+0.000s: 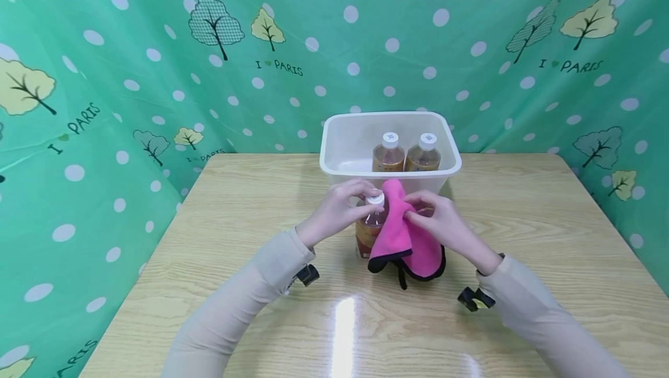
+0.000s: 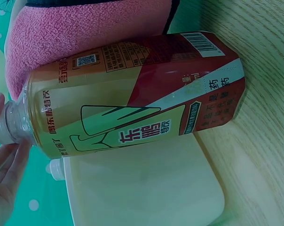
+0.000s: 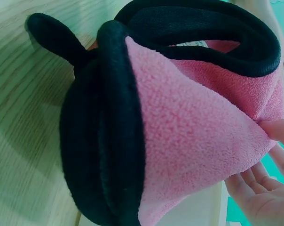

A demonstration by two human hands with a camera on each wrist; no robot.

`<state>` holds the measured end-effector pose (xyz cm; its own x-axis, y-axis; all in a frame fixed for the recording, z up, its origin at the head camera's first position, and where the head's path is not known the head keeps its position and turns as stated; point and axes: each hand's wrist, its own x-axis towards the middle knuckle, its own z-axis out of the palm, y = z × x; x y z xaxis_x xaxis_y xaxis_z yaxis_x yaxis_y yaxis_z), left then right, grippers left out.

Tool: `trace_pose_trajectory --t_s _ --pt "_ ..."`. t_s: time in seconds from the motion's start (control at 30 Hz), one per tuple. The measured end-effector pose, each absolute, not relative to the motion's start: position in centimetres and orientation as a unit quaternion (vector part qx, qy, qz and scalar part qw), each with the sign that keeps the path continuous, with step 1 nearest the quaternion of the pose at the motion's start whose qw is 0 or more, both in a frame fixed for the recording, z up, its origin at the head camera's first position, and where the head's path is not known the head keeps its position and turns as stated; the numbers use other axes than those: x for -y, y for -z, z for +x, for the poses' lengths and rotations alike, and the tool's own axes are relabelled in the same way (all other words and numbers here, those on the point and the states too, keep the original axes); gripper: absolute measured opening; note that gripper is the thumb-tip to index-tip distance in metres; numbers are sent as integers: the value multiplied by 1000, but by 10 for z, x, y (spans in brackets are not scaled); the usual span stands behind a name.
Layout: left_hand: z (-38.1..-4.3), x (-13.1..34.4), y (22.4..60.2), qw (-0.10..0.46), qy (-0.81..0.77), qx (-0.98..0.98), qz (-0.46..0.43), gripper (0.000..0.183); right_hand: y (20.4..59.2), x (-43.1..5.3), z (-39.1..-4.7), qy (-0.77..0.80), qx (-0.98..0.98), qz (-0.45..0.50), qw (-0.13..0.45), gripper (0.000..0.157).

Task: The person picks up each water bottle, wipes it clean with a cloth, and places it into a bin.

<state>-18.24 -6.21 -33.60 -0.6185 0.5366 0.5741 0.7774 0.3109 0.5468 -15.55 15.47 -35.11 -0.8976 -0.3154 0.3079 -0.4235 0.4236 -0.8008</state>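
Observation:
My left hand [image 1: 349, 202] grips the white cap of a drink bottle [image 1: 367, 233] that stands upright on the table before the white bin. In the left wrist view the bottle [image 2: 132, 94] shows a yellow and red label, with my left fingers around its neck. Beside it, on the right, my right hand [image 1: 439, 218] pinches a pink cloth [image 1: 410, 244] with black edging. The cloth hangs in folds against the bottle and covers part of its right side. In the right wrist view, thumb and fingers hold the cloth [image 3: 198, 136] by a gathered fold.
A white plastic bin [image 1: 334, 172] stands at the table's back edge. Two similar capped bottles, a left one [image 1: 389, 154] and a right one [image 1: 424, 156], stand in its right half. A green polka-dot curtain [image 1: 313, 18] hangs behind the wooden table [image 1: 235, 204].

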Motion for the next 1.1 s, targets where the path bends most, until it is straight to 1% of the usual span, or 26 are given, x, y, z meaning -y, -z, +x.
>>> trace_pose_trajectory --t_s 0.2,0.57,0.87,1.1 --pt "-182 62 336 148 415 796 -415 20 355 -153 -157 -483 847 219 41 20" --pt "-183 61 337 141 428 792 -413 18 367 -154 -162 -467 854 226 33 14" --pt "-183 61 335 139 429 790 -415 17 386 -153 -166 -443 869 221 -13 14" --pt "-183 61 334 143 426 790 -417 18 399 -153 -170 -424 877 225 -34 14"
